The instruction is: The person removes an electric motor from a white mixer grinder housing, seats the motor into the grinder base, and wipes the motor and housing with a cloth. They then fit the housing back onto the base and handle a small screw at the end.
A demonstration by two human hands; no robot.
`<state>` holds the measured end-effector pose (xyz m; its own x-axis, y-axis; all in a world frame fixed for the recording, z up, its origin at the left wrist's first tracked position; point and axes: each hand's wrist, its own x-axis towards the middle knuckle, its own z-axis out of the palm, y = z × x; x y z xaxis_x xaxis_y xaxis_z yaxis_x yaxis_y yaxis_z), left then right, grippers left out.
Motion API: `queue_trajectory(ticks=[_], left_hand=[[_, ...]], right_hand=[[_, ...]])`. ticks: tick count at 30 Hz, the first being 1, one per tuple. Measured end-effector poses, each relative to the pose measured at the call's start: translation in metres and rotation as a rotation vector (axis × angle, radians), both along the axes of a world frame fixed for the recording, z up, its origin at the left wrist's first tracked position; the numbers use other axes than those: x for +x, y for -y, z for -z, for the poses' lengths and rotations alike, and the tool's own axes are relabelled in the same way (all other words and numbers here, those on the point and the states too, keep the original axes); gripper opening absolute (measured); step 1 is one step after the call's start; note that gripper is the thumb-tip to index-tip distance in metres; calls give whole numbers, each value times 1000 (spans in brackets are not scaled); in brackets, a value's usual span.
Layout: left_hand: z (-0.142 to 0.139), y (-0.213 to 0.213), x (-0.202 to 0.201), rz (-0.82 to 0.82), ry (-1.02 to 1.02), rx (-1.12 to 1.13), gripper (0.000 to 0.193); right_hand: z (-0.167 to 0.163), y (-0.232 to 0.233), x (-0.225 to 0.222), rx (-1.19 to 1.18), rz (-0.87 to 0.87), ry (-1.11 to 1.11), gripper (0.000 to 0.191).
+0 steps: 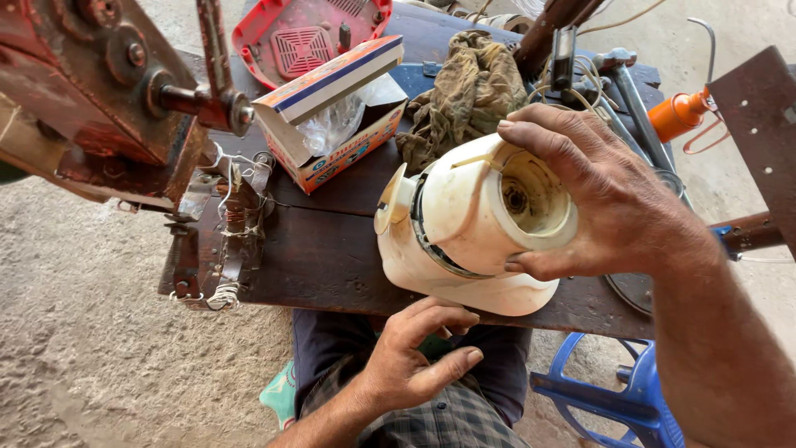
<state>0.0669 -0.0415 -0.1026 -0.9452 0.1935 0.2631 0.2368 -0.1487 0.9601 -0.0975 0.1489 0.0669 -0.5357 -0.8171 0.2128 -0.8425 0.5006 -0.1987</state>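
Left hand under cream housing in right hand.

The right hand covers the far side of the cream plastic housing, and its forearm runs off the right and bottom edges. The left hand hides the housing's underside; whether its fingertips touch it cannot be told. The red machine is cut off at the top and left edges. The red plastic cover and the blue stool are cropped by the frame. A clear bag hides what lies inside the open cardboard box. The dirty rag buries part of the dark bench.
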Motion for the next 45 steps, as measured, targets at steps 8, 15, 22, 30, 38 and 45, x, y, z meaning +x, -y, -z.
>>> queue_trajectory(ticks=[8,15,22,30,38,45], left_hand=[[15,22,-3,-127,32,-44,29],[25,27,-5,-147,120,-31,30],[31,18,-6,-100,161,-13,31],[32,11,-7,-77,198,2,32],[28,13,-11,-100,136,-46,30],[25,25,-14,-154,138,-24,25]], right_hand=[[-11,12,-11,100,-92,-56,120],[-15,18,-8,152,-17,-137,120],[-9,20,-11,114,13,-65,117],[-8,16,-11,102,19,-56,114],[-4,22,-11,180,124,3,113],[5,-2,-13,90,-2,-60,117]])
